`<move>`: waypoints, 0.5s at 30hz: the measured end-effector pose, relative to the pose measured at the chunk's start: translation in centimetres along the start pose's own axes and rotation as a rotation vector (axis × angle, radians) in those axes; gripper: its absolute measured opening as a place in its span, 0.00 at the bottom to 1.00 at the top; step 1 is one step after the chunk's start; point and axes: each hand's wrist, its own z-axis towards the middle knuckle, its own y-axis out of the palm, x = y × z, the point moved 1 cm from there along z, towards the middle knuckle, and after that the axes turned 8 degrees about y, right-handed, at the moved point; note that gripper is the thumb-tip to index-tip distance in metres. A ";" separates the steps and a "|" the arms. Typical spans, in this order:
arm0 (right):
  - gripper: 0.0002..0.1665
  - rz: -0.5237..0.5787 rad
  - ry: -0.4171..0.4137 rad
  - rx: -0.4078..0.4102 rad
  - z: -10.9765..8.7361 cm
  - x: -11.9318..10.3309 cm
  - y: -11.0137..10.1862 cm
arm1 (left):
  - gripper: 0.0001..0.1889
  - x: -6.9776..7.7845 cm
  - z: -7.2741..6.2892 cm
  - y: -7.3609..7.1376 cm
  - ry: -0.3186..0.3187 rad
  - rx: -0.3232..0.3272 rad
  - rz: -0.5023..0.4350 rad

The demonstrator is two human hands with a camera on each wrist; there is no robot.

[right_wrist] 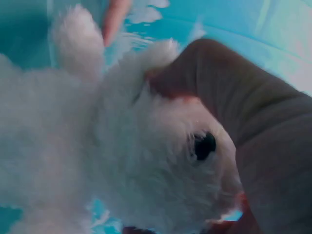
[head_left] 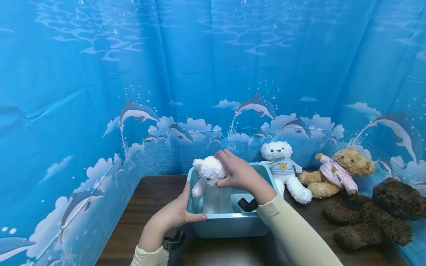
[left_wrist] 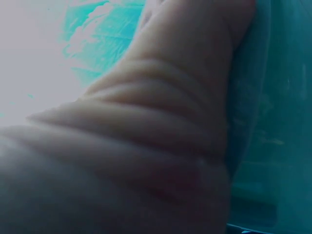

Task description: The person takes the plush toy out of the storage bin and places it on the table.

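A white teddy bear stands upright inside a pale blue plastic bin. My right hand grips its head from the right, thumb across the face and fingers behind. In the right wrist view the thumb presses into the fur of the bear near a black eye. At the bin's front left corner rests my left hand, its thumb straight along the front rim and its fingers along the left side. The left wrist view shows mostly the blurred hand against the bin wall.
Right of the bin sits another white teddy bear in a blue shirt. Beside it leans a tan bear in a pink top, and a dark brown bear lies nearer. Dolphin-printed blue curtains surround the dark wooden table.
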 end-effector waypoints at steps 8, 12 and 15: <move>0.52 0.036 0.064 0.257 -2.7 -0.3 -1.9 | 0.75 0.0 0.2 0.2 0.051 0.007 -0.080; 0.53 0.055 0.076 0.368 -3.9 -0.5 -2.6 | 0.76 -0.1 0.2 0.1 0.055 0.001 -0.073; 0.54 0.061 0.057 0.426 -4.8 -0.8 -3.3 | 0.76 0.0 0.2 0.1 0.058 -0.001 -0.070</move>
